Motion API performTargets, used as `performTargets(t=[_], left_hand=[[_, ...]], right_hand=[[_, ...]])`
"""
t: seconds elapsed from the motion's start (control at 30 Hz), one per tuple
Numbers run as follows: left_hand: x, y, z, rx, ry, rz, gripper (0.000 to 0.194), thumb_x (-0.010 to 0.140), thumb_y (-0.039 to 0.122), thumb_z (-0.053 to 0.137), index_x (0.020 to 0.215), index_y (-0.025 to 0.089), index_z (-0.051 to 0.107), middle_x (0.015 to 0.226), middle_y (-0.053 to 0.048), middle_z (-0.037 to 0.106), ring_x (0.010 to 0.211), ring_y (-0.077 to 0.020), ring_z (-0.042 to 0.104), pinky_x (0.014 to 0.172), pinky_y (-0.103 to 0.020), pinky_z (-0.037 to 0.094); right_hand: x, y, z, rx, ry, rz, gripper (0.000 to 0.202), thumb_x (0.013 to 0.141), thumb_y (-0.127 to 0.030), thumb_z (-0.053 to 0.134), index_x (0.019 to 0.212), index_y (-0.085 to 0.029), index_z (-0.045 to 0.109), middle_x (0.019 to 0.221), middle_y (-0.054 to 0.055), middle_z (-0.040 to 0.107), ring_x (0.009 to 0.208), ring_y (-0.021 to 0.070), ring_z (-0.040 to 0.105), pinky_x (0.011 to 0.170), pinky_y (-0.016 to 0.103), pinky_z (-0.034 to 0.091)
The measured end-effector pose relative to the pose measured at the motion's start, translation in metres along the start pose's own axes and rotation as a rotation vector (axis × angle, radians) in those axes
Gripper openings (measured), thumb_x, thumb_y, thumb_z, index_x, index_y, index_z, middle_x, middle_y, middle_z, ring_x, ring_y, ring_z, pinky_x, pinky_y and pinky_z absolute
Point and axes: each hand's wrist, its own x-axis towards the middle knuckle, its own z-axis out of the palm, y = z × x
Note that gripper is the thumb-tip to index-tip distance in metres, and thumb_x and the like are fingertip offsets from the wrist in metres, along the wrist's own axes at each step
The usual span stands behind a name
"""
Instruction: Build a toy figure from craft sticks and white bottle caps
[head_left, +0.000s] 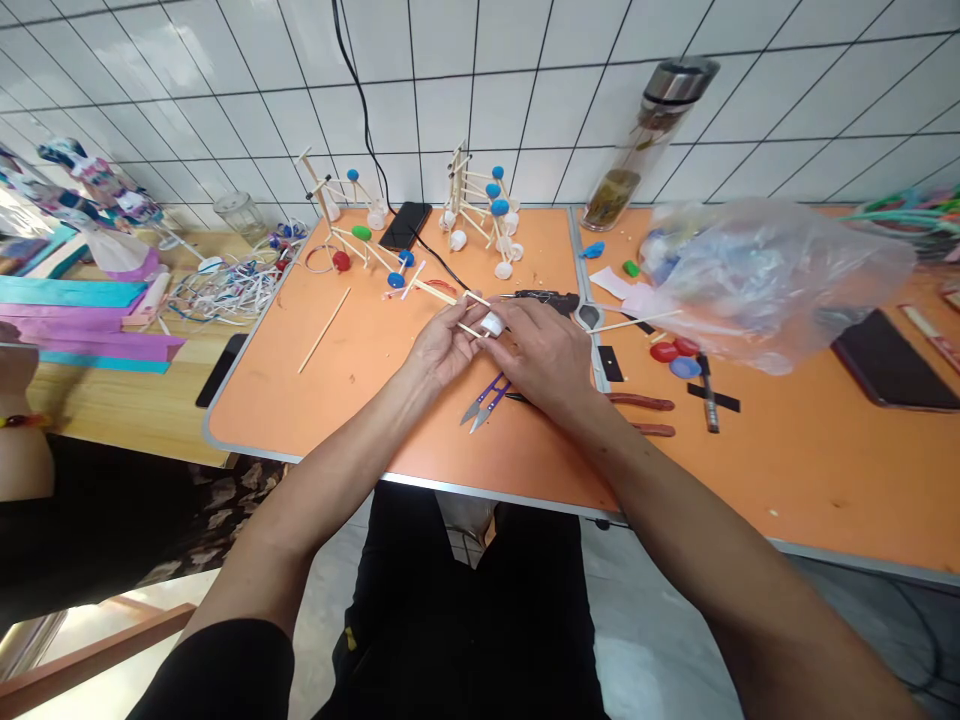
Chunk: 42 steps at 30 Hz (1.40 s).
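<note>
My left hand [439,348] is curled, palm up, around a small assembly of thin wooden sticks [435,291] above the orange table. My right hand [544,350] closes on the same assembly from the other side, its fingers at a small white piece [492,324] between the sticks. Whether that piece is a cap or a wheel I cannot tell. Purple-handled thread snips [486,402] lie just below both hands, blades toward me. Partly under my right hand are pliers with red-brown handles [645,402]. A black tool [551,300], partly hidden, lies behind the hand.
Stick models with coloured caps [480,205] [360,233] stand near the tiled wall. A phone [406,226], a loose stick [324,330], a glass bottle [645,140] and a plastic bag [772,270] surround the work spot. At left another person's arm [26,430] shows.
</note>
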Motion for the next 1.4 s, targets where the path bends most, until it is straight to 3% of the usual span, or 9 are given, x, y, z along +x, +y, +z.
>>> performTargets(t=[0.17, 0.37, 0.53, 0.67, 0.77, 0.87, 1.03, 1.2, 1.4], left_hand=[[0.001, 0.002, -0.001, -0.003, 0.021, -0.036, 0.033, 0.119, 0.020, 0.049, 0.096, 0.015, 0.071, 0.081, -0.004, 0.080, 0.068, -0.0146, 0.075, 0.064, -0.024, 0.057], [0.004, 0.004, -0.003, -0.011, 0.033, -0.017, 0.033, 0.118, 0.017, 0.049, 0.093, 0.015, 0.070, 0.087, -0.006, 0.082, 0.078, -0.0170, 0.080, 0.087, -0.030, 0.066], [0.003, 0.008, -0.003, 0.002, 0.022, 0.042, 0.036, 0.120, 0.019, 0.047, 0.095, 0.014, 0.071, 0.095, -0.008, 0.085, 0.082, -0.0154, 0.080, 0.085, -0.026, 0.064], [0.002, 0.007, -0.002, -0.017, 0.056, 0.067, 0.029, 0.118, 0.021, 0.051, 0.104, 0.014, 0.076, 0.108, -0.011, 0.087, 0.100, -0.0170, 0.083, 0.099, -0.027, 0.064], [0.002, 0.004, -0.001, -0.011, 0.062, 0.081, 0.025, 0.116, 0.021, 0.055, 0.110, 0.014, 0.078, 0.121, -0.013, 0.087, 0.114, -0.0203, 0.083, 0.105, -0.030, 0.064], [0.002, 0.001, 0.000, 0.025, 0.057, 0.084, 0.026, 0.116, 0.021, 0.056, 0.103, 0.014, 0.078, 0.122, -0.013, 0.088, 0.114, -0.0206, 0.083, 0.105, -0.031, 0.065], [0.000, -0.003, 0.002, 0.063, 0.038, 0.107, 0.029, 0.117, 0.024, 0.054, 0.100, 0.016, 0.076, 0.128, -0.013, 0.087, 0.125, -0.0228, 0.081, 0.109, -0.033, 0.064], [-0.004, -0.006, 0.006, 0.054, 0.023, 0.123, 0.028, 0.118, 0.026, 0.055, 0.103, 0.015, 0.076, 0.130, -0.014, 0.086, 0.128, -0.0237, 0.081, 0.115, -0.037, 0.063], [-0.005, -0.002, 0.004, 0.048, 0.014, 0.117, 0.027, 0.118, 0.026, 0.054, 0.127, 0.018, 0.078, 0.136, -0.013, 0.085, 0.130, -0.0227, 0.082, 0.109, -0.034, 0.066]], right_hand=[[-0.001, 0.001, 0.001, 0.150, -0.006, 0.054, 0.037, 0.106, -0.036, 0.075, 0.141, -0.023, 0.076, 0.142, 0.013, 0.082, 0.132, 0.0340, 0.076, 0.108, 0.047, 0.060], [0.002, 0.003, 0.005, 0.396, 0.018, 0.171, 0.038, 0.097, -0.036, 0.082, 0.133, -0.025, 0.076, 0.134, 0.012, 0.081, 0.121, 0.0339, 0.077, 0.104, 0.051, 0.064], [0.008, 0.005, 0.008, 0.798, 0.071, 0.510, 0.048, 0.085, -0.049, 0.092, 0.121, -0.023, 0.073, 0.120, 0.009, 0.080, 0.098, 0.0244, 0.077, 0.089, 0.043, 0.067], [0.011, 0.002, 0.007, 1.189, -0.066, 0.787, 0.060, 0.074, -0.062, 0.103, 0.110, -0.024, 0.072, 0.097, 0.002, 0.076, 0.086, 0.0174, 0.074, 0.069, 0.027, 0.064], [0.012, -0.003, 0.008, 1.397, -0.166, 0.919, 0.060, 0.069, -0.060, 0.108, 0.102, -0.024, 0.073, 0.095, 0.001, 0.079, 0.081, 0.0134, 0.076, 0.064, 0.020, 0.063], [0.015, -0.008, 0.010, 1.484, -0.219, 1.002, 0.049, 0.077, -0.051, 0.106, 0.101, -0.024, 0.073, 0.092, 0.001, 0.082, 0.080, 0.0119, 0.079, 0.065, 0.018, 0.064], [0.018, -0.012, 0.009, 1.494, -0.217, 1.089, 0.038, 0.087, -0.038, 0.102, 0.103, -0.024, 0.070, 0.084, -0.003, 0.081, 0.075, 0.0102, 0.080, 0.062, 0.016, 0.063], [0.018, -0.013, 0.008, 1.486, -0.176, 1.051, 0.044, 0.082, -0.036, 0.106, 0.108, -0.024, 0.074, 0.090, -0.004, 0.082, 0.075, 0.0086, 0.080, 0.063, 0.016, 0.064], [0.017, -0.010, 0.008, 1.528, -0.164, 1.004, 0.032, 0.090, -0.034, 0.099, 0.107, -0.023, 0.074, 0.089, -0.003, 0.082, 0.076, 0.0101, 0.081, 0.062, 0.017, 0.065]])
